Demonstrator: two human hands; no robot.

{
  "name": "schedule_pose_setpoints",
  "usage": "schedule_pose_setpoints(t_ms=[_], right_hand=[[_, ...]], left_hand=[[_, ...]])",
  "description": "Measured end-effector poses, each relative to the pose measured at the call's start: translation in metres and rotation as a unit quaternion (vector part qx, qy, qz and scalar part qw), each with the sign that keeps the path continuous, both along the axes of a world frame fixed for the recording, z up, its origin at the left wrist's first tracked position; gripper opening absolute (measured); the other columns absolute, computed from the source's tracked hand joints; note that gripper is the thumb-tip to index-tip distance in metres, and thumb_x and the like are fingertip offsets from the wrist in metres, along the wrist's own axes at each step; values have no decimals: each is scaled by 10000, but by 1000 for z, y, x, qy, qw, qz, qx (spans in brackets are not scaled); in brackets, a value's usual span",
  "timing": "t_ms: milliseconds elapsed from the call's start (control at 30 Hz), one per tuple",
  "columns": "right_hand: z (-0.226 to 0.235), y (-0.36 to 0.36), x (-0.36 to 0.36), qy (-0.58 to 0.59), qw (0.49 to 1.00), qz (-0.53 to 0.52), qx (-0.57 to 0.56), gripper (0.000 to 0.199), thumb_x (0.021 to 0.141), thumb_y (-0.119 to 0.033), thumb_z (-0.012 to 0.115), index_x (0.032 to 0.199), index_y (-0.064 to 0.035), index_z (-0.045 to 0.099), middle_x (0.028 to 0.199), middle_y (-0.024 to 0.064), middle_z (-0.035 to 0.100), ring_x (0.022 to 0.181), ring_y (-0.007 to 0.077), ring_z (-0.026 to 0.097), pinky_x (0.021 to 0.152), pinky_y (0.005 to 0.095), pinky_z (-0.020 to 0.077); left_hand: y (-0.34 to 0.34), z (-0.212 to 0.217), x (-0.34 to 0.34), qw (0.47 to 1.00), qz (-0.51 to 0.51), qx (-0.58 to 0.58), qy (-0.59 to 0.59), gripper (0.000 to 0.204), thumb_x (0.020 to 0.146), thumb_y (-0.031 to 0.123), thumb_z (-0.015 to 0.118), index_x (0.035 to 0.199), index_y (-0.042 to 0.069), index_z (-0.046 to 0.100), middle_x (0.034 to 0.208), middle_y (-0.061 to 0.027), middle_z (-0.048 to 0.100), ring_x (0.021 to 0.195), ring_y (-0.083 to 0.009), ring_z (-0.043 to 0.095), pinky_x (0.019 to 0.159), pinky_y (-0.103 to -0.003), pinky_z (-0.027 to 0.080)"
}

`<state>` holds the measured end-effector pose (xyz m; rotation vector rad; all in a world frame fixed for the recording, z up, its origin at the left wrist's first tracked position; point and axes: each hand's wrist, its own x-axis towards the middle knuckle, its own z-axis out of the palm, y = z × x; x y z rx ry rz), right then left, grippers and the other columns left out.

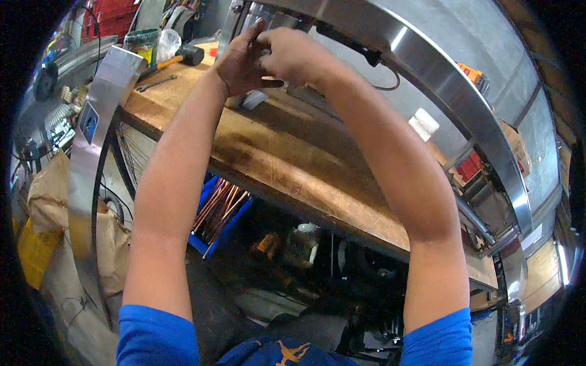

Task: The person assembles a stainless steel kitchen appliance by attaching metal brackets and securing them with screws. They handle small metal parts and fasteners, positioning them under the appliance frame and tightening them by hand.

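Note:
Both my arms reach up over a wooden workbench (pixel 274 155) to the near side of a large stainless steel frame (pixel 421 52). My left hand (pixel 239 64) is raised beside the frame's upper left part, its palm turned to the right. One of its fingers stretches out to the right and the others point up. Close against it, my right hand (pixel 292 55) has its fingers curled in toward the left palm. Whatever lies between those fingers is hidden. Just below the hands, a small pale translucent piece (pixel 254 99) rests on the bench.
A mallet (pixel 189 56) and a wrench (pixel 157 83) lie on the bench at left, near a glass jar (pixel 141 44). A steel panel with a blue switch (pixel 90 125) stands at far left. Under the bench, a blue crate (pixel 200 243) holds copper rods. White containers (pixel 423 124) stand right.

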<state>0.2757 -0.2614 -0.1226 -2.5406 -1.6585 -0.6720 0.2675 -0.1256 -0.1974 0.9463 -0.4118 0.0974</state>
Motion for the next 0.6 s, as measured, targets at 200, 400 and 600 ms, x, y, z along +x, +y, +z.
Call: schedule_pose_setpoints(t_ms=[200,400,600], right_hand=[[5,4,43,-24,999,-11,-21,422,772,-142,564,1160,16,610,1105,226,659,1058,328,628,942,377,470],[-2,-13,60,167,982,85,8,455,826,-196,590,1218,31,557,1189,177,631,1060,242,610,940,353,471],[6,-29,54,216,972,10,-87,398,855,-270,616,1129,17,627,1098,117,672,1006,172,609,931,328,461]], left_hand=[[-5,-13,13,995,80,51,-36,805,907,643,445,1455,73,293,1455,-197,333,1217,-373,463,987,-519,432],[-16,-18,37,994,61,27,-81,636,930,614,420,1274,85,502,1166,-154,612,986,-293,640,884,-439,525],[-28,-23,35,977,180,103,-39,733,905,686,411,1220,50,597,1049,-106,654,925,-189,638,819,-314,520]])
